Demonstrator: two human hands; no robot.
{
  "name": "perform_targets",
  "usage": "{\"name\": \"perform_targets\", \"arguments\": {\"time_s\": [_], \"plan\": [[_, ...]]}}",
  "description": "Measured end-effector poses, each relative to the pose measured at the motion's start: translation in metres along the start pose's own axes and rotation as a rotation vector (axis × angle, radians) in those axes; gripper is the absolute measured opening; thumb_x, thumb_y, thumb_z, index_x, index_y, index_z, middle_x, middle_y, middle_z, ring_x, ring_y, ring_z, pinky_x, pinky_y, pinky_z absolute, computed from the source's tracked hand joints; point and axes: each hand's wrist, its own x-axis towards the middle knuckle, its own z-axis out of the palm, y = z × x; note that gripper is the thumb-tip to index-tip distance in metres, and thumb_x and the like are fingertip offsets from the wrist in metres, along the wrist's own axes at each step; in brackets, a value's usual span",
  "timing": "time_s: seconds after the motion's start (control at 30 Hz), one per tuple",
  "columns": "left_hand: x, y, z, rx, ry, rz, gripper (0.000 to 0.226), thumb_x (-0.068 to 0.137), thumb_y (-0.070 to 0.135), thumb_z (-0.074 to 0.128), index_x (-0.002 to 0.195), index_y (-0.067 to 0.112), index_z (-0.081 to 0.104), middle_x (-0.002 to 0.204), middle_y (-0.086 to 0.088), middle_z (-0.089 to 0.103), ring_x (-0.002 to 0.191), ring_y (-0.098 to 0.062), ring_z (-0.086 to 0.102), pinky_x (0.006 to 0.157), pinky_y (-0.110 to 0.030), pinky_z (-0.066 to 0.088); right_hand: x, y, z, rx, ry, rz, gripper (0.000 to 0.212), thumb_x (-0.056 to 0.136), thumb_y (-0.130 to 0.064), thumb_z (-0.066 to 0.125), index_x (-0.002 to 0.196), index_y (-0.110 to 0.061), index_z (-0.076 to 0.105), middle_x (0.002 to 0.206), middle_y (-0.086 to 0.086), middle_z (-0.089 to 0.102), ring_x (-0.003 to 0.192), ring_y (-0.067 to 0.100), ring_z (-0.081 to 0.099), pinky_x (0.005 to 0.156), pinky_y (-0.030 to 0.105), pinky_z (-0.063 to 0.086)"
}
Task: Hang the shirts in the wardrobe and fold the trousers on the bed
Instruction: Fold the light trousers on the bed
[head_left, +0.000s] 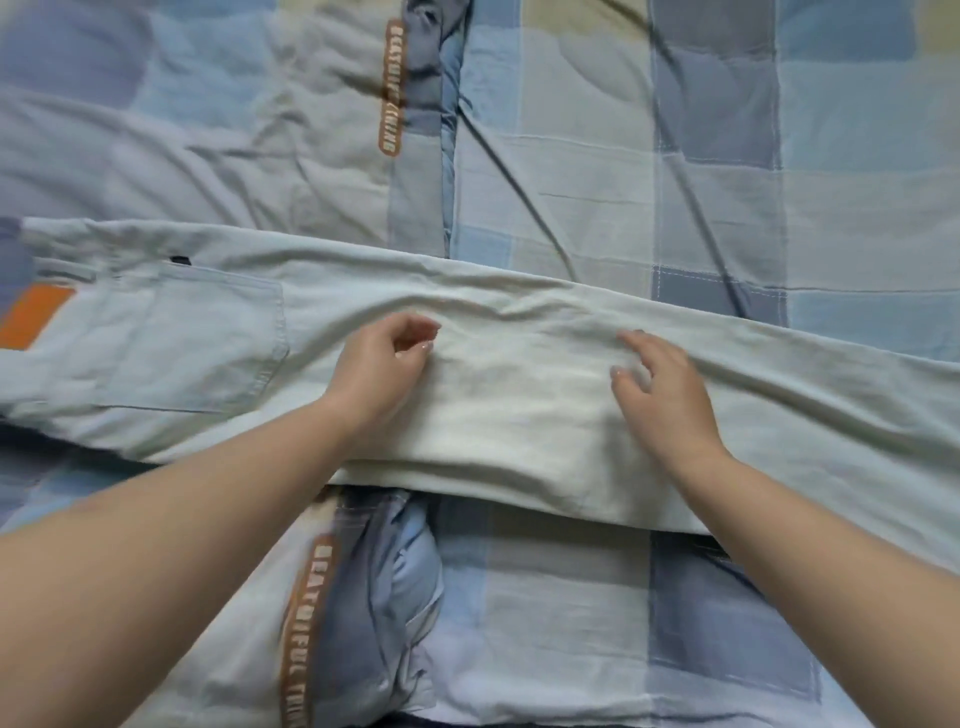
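My left hand (382, 364) rests on the trousers (519, 415) with its fingers curled loosely inward, thumb and forefinger close together over the cloth; whether they actually pinch a fold I cannot tell. My right hand (662, 387) lies just beside it on the same stretch of fabric, fingers spread and relaxed, tips touching the cloth and gripping nothing. Both hands sit near the middle of the pale trousers, which lie across the bed's checked quilt (727, 156) with their long axis running from my left to my right. The waist end, with its back pocket (208, 343) and an orange patch (34, 317), is out to my left, closer to my left hand; the leg end runs off past my right hand and out of view. The 2 legs look already laid one upon the other. I judge the coming fold turns on that axis: an end must travel along it toward the other, and each hand is nearer its own end. No shirts or wardrobe are in sight.
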Motion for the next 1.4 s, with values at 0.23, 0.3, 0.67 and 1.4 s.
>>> {"name": "perform_targets", "arguments": {"time_s": [0.23,0.3,0.67,1.4], "plan": [[-0.053,-0.075,-0.102,-0.322,0.259,-0.329,0.010,0.092,0.011,0.060,0.096,0.019,0.065,0.087,0.004,0.067,0.080,-0.008,0.062,0.072,-0.024,0.052,-0.044,-0.118,0.090,-0.017,-0.210,-0.244,0.035,0.089,-0.010,0.060,0.123,-0.013,0.062,0.130,0.004,0.057,0.125,0.016,0.048,0.100,0.012,0.026],[-0.066,-0.098,-0.127,-0.399,0.320,-0.404,0.009,0.092,0.013,0.060,0.095,0.020,0.066,0.087,0.003,0.067,0.077,-0.006,0.062,0.067,-0.019,0.053,-0.055,-0.149,0.118,-0.043,-0.278,-0.287,0.032,0.090,-0.016,0.060,0.121,-0.017,0.064,0.128,0.001,0.057,0.123,0.014,0.049,0.101,0.019,0.031],[-0.093,-0.188,-0.201,-0.910,0.457,-0.735,0.027,0.093,0.021,0.061,0.117,0.016,0.051,0.104,0.000,0.063,0.096,-0.012,0.063,0.075,-0.030,0.053,-0.078,-0.218,0.214,-0.607,-0.297,-0.426,0.028,0.091,-0.022,0.053,0.119,-0.024,0.058,0.112,0.002,0.052,0.105,0.028,0.047,0.081,0.036,0.042],[-0.044,-0.212,-0.238,-1.346,0.595,-0.704,0.040,0.086,0.007,0.068,0.124,0.004,0.057,0.115,-0.012,0.068,0.095,-0.026,0.069,0.084,-0.049,0.055,0.013,-0.252,0.224,-0.340,-0.118,-0.068,0.075,0.092,-0.037,0.051,0.151,-0.029,0.004,0.118,0.015,0.062,0.104,0.035,0.059,0.073,0.034,0.037]]}}
